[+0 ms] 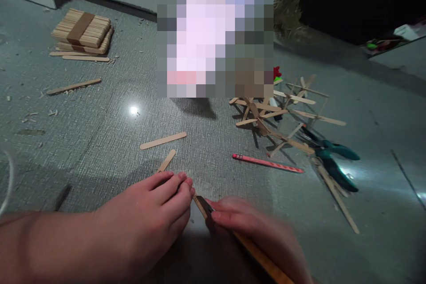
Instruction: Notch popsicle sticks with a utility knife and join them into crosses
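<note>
My left hand is closed on a wooden craft stick, pressing it down at the floor. The stick's free end comes out beyond the fingertips toward my right hand. That hand is wrapped round a utility knife with an orange handle, and its dark blade lies along the stick. Another craft stick pokes out from behind my left fingers, its lower part hidden. Just beyond lies a loose craft stick.
A banded stack of craft sticks sits far left, with wood shavings around. On the right are a red pencil, green-handled pliers and small structures made of craft sticks. A blurred-out area covers the top middle.
</note>
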### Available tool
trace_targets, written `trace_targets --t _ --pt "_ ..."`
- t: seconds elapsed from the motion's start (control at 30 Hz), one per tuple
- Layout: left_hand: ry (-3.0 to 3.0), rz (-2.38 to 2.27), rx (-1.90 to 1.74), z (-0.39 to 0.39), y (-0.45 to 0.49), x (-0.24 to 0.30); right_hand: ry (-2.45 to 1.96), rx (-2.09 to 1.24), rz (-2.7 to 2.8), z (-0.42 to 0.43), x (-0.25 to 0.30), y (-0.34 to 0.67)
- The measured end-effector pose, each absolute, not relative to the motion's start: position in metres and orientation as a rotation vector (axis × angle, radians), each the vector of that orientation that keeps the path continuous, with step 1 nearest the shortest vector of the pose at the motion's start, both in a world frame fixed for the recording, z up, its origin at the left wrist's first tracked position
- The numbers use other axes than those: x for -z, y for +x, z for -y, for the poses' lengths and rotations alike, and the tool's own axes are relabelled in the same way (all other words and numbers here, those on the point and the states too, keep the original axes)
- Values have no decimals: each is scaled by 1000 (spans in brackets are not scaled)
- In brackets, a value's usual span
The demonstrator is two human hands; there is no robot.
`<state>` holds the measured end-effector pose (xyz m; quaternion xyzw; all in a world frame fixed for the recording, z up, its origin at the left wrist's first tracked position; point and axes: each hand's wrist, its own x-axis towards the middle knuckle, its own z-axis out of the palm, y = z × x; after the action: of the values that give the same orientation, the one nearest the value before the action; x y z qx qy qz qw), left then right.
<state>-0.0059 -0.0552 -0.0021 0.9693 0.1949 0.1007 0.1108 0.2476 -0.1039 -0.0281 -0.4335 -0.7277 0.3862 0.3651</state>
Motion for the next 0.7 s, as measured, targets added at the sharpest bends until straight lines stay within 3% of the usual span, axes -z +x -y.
trace_targets --t 0.47,0.7 --pt "2850 -617 -265 60 0 2 -1275 -850 1917 106 4 225" --pt "2835 -641 -227 62 -4 1 -1248 -935 1871 108 -2 227"
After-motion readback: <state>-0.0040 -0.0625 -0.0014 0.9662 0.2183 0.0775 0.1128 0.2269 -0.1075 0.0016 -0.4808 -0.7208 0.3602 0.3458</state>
